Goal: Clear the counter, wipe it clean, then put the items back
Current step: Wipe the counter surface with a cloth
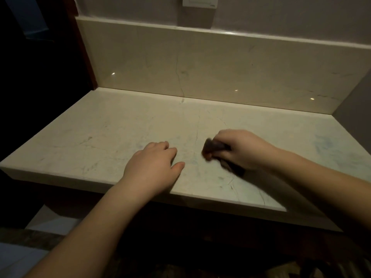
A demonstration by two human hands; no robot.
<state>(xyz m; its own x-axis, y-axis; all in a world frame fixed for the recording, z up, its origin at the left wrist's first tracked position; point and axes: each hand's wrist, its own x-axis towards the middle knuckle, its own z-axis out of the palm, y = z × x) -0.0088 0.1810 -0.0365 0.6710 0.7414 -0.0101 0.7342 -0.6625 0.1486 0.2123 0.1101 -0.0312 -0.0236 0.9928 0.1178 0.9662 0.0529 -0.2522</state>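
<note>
**Dark cloth pressed to pale worktop**

Pale marble worktop (pixel 120 133), veined, with a matching upstand (pixel 200 63) along the back edge. Left hand (pixel 154 167) flat near the front edge, palm down, fingers loosely spread and holding nothing. Right hand (pixel 241 150) just beside it, toward the right, closed around a dark bunched cloth (pixel 213 148) and pressing it onto the surface; cloth edges blurred. Faint bluish smears near the right edge. White wall plate (pixel 199 1) above the upstand.
</note>
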